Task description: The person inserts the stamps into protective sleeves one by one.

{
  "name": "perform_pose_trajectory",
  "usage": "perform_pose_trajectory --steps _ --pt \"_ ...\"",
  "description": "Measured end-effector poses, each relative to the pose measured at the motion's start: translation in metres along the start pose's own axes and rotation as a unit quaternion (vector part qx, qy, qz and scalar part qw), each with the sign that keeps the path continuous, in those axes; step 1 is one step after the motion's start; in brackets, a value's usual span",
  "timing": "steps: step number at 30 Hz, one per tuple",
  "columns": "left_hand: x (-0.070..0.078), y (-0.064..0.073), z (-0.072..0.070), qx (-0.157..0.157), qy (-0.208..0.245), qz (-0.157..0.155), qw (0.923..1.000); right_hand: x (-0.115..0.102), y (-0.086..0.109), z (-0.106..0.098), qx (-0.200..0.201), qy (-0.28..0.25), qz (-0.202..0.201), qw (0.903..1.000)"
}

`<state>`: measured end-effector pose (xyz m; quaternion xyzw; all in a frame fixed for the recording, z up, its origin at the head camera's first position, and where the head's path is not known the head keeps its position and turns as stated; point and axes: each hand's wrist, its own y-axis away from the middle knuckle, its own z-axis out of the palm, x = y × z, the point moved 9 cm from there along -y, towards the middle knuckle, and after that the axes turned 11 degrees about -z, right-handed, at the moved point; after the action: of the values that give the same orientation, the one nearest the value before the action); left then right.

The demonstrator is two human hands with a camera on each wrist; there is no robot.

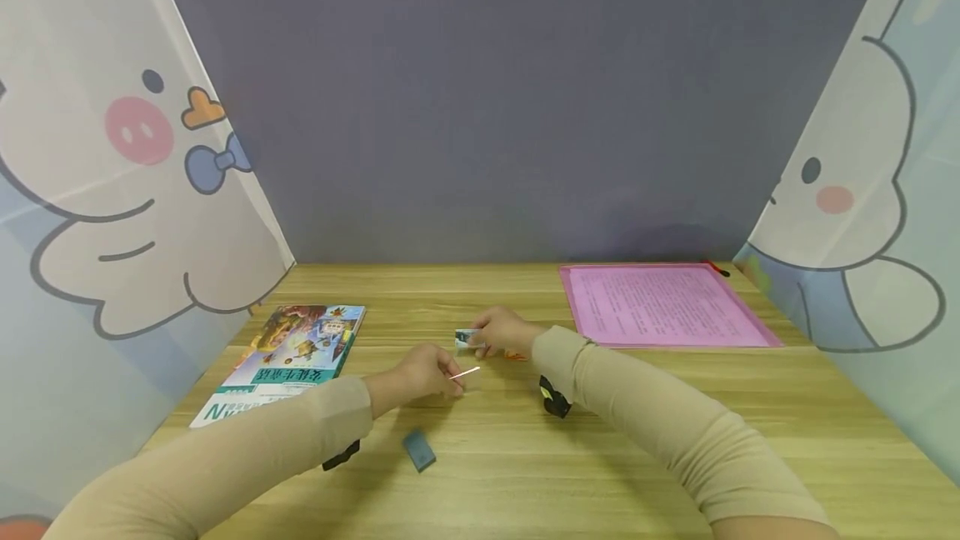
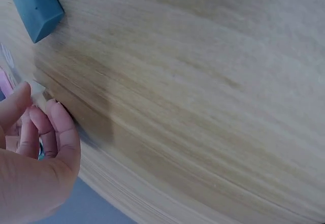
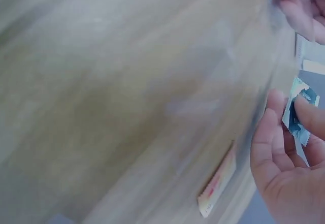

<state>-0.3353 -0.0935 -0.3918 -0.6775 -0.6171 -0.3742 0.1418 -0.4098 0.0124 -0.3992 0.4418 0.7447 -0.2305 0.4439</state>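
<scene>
My left hand (image 1: 423, 372), around the middle of the table, pinches a thin clear plastic piece (image 2: 37, 88) between thumb and fingers; a bright white edge of it shows in the head view. Just beyond and to the right, my right hand (image 1: 501, 332) pinches a small teal-and-white packet (image 3: 300, 88) with zigzag edges. Below that hand in the right wrist view, an orange-red packet (image 3: 218, 183) of similar make lies on the table. Nearer to me than the left hand is a blue-grey rectangular block (image 1: 419, 450), its tapered end visible in the left wrist view.
Books with colourful covers (image 1: 300, 348) lie at the left of the table. A pink-edged folder (image 1: 667, 307) with a printed sheet is at the back right, a red-and-black item (image 1: 717, 268) by its far corner. A grey panel (image 1: 517, 107) stands behind the table.
</scene>
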Motion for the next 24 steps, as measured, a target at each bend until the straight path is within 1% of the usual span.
perform_pose_trajectory --steps 4,6,9,12,15,19,24 --pt "-0.002 -0.002 -0.001 -0.001 0.012 -0.009 0.9999 -0.001 -0.001 -0.007 0.014 -0.046 0.015 0.9988" --pt "-0.002 -0.002 -0.001 -0.002 0.026 -0.011 0.9996 -0.004 0.000 -0.011 0.017 -0.056 0.014 0.9982" --pt "-0.001 -0.001 -0.002 -0.015 0.052 -0.015 0.9984 -0.009 0.002 -0.018 0.029 -0.068 0.004 0.9972" --pt "-0.001 -0.002 -0.004 -0.023 0.086 -0.022 0.9957 -0.015 0.004 -0.028 0.053 -0.078 -0.006 0.9955" --pt "0.001 -0.002 -0.008 -0.025 0.108 -0.029 0.9934 -0.019 0.007 -0.039 0.080 -0.084 -0.013 0.9932" --pt "0.005 -0.003 -0.015 -0.012 0.122 -0.036 0.9917 -0.025 0.012 -0.052 0.096 -0.080 -0.018 0.9920" --pt "0.012 -0.004 -0.028 0.014 0.143 -0.025 0.9893 -0.033 0.015 -0.068 0.106 -0.095 -0.029 0.9894"
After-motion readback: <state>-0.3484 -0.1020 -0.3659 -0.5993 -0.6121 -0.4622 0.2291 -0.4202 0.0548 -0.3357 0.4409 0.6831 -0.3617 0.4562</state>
